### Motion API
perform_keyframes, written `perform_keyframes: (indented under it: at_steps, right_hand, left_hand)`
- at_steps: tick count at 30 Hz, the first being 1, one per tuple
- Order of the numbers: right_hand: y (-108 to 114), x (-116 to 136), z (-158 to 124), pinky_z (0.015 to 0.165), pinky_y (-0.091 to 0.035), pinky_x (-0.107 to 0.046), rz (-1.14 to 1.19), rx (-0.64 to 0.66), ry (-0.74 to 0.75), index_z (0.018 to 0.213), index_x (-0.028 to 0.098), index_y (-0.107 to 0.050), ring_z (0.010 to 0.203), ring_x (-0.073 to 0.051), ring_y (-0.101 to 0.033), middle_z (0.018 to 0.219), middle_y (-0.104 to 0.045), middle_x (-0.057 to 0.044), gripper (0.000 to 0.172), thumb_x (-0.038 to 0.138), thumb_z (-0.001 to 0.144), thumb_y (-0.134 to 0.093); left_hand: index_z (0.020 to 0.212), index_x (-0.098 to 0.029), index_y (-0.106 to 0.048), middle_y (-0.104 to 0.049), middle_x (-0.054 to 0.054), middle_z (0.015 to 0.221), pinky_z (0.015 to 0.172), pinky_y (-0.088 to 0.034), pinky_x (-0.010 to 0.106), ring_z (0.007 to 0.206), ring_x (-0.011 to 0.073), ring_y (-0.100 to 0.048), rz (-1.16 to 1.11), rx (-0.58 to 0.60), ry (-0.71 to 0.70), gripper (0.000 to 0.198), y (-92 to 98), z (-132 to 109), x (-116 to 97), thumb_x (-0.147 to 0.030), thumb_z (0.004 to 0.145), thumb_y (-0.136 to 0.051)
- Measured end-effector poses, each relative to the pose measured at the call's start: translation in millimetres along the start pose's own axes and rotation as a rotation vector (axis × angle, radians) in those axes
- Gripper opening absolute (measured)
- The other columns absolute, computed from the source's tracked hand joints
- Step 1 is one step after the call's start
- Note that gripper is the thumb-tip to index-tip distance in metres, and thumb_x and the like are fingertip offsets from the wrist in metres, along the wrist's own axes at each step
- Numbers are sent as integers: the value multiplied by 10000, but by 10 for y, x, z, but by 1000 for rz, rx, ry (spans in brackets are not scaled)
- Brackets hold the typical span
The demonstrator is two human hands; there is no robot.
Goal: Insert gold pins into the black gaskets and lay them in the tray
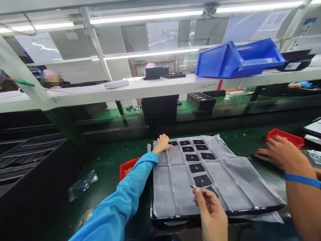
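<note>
The person's left hand (162, 144) lies at the far left corner of a gray ribbed sheet (163, 190). Its fingers are spread and rest on the sheet, just beside the farthest black pads. A shiny blue sleeve (120, 197) covers that arm. The right hand (209, 214) is at the near edge of the sheet. Its thumb and finger are pressed together, pinching a small thin black piece (192, 186) above the sheet.

The sheet sits in a wide black tray (218, 212) on a green tabletop (240, 140). Small square black pads with holes in them (202, 180) lie in rows down the middle of the sheet.

A red plastic bin (127, 167) stands just left of the tray, and a clear plastic bag (82, 185) lies further left. On the right, another person's hand (276, 154) rests near a second red bin (284, 138), and that person's arm has a blue band (302, 180) on it. Far away, a blue plastic bin (238, 60) sits on a long white shelf (160, 87), near a white box (116, 83).
</note>
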State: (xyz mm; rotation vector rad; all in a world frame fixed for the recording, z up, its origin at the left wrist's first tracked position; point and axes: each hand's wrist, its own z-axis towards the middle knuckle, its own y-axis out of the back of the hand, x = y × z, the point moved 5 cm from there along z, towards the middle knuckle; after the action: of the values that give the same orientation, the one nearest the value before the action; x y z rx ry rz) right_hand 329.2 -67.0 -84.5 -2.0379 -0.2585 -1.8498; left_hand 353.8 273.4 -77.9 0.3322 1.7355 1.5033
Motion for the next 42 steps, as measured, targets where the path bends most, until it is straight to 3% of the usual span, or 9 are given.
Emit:
perform_keyframes:
  at_steps: [6,10,13,16,19,22,30,42]
  right_hand:
    - [-84,28,96,767,-523,-305,11,75,32,967,178,-675,739,-174,-642,821,-729,-39,546,667,754,-793]
    - [-44,53,264,825,-539,-316,-43,129,127,926,183,-686,909,-215,-683,961,-725,-72,486,628,765,-798]
    - [-17,197,365,894,-516,-326,-103,131,264,883,188,-686,1119,-246,-650,1244,-684,-119,405,578,814,-773]
    - [-88,392,349,934,-495,-325,-163,140,310,927,208,-706,1197,-234,-618,1389,-626,-102,321,522,870,-742]
    - [-254,561,242,926,-514,-310,-154,229,293,902,220,-710,1207,-229,-626,1356,-649,-85,272,489,883,-743]
    - [-385,629,128,884,-551,-303,-95,317,239,864,208,-707,1121,-228,-667,1211,-700,-95,275,480,882,-748]
    - [-446,616,-12,853,-541,-249,-152,379,248,844,200,-701,1058,-197,-661,1124,-681,-82,259,451,895,-744]
    - [-543,718,-74,772,-562,-229,-140,365,327,845,203,-695,898,-156,-669,958,-681,-48,201,387,906,-748]
  left_hand:
    - [1125,-150,-666,-602,105,1337,1072,-463,536,1261,302,-550,-181,-44,-46,279,121,-32,-66,-340,931,-730]
    - [1046,-144,-641,-687,49,1020,898,-570,411,984,212,-680,-452,-54,-77,127,291,-271,-242,-237,964,-670]
    - [1054,-148,-587,-637,-15,767,660,-576,282,675,140,-677,-681,-16,-79,85,407,-754,-428,-183,978,-572]
    - [1010,-138,-610,-597,-32,633,511,-519,225,513,110,-590,-849,65,-83,135,530,-1456,-613,-253,939,-607]
    - [1011,-119,-666,-618,-8,621,474,-492,196,504,98,-566,-1044,130,-67,232,662,-2083,-733,-326,912,-635]
    - [1050,-101,-695,-602,-13,608,466,-479,172,496,80,-535,-1196,160,-3,256,713,-2414,-770,-298,895,-642]
    - [1056,-98,-747,-598,-1,675,452,-486,160,529,79,-535,-1301,119,61,273,650,-2539,-779,-291,880,-668]
    - [1105,-87,-738,-633,22,761,477,-515,160,577,81,-562,-1274,134,72,281,631,-2607,-725,-286,927,-650]
